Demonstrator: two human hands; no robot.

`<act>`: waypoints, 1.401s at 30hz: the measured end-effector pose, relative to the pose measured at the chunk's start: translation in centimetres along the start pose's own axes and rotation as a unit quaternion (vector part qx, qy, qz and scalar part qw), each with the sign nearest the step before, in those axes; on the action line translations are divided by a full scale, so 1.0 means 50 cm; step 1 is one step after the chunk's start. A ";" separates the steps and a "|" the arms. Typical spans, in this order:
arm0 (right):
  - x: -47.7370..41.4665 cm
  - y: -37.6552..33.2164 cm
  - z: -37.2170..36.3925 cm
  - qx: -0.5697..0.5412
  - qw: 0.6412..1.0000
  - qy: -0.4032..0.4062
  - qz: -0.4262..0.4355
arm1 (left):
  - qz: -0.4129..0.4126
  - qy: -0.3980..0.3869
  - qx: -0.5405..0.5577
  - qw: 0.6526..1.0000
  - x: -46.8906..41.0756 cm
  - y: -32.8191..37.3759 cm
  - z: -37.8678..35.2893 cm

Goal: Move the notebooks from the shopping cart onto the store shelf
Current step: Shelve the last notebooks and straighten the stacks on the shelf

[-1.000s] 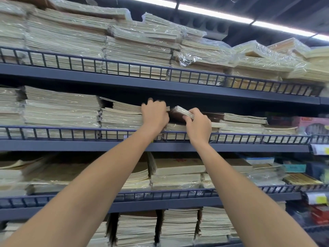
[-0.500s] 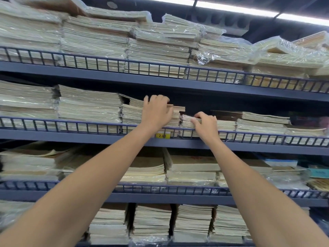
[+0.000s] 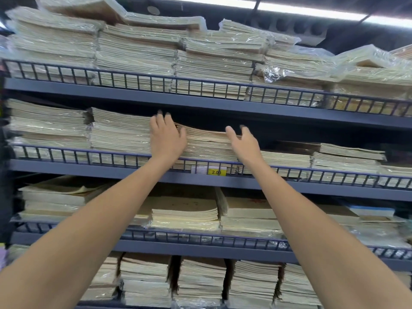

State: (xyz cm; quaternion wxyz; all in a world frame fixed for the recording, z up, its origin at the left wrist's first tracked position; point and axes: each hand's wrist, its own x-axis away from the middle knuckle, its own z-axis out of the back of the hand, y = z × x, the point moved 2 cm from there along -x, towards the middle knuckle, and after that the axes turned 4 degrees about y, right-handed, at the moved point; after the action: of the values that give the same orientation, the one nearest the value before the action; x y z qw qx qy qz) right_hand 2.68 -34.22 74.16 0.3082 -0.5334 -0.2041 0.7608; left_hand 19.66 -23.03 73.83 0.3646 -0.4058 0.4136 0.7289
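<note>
A stack of thin beige notebooks (image 3: pixel 207 143) lies on the second shelf (image 3: pixel 267 181) of a grey-blue store rack, behind its wire rail. My left hand (image 3: pixel 166 137) rests flat against the left end of that stack with fingers straight. My right hand (image 3: pixel 243 140) hovers at the stack's right end, fingers spread and relaxed, holding nothing. The shopping cart is out of view.
Wrapped notebook piles fill the top shelf (image 3: pixel 200 94), the third shelf (image 3: pixel 200 246) and the bottom row. More piles sit left (image 3: pixel 116 132) and right (image 3: pixel 334 159) of my hands. A yellow price tag (image 3: pixel 216 172) hangs on the rail below the stack.
My right hand let go of the notebooks it was pushing in and opened. The left hand flattened on the stack. The view shifted left and the stack now lies level on the shelf.
</note>
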 end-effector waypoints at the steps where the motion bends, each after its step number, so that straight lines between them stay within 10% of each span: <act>1: -0.005 -0.003 -0.005 0.024 1.000 -0.004 0.004 | -0.011 0.002 -0.003 1.000 -0.001 -0.002 0.001; 15: -0.014 0.006 -0.011 0.025 0.993 0.111 -0.029 | -0.063 0.000 0.049 0.997 0.003 0.018 -0.008; 42: -0.007 0.002 -0.009 0.052 0.997 0.052 -0.032 | 0.009 -0.132 0.039 0.990 -0.023 0.028 0.009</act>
State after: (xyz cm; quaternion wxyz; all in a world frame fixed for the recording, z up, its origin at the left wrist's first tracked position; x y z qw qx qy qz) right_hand 3.16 -34.55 74.17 0.3697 -0.5492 -0.1651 0.7310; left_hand 18.78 -23.39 75.42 0.4249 -0.2876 0.3936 0.7628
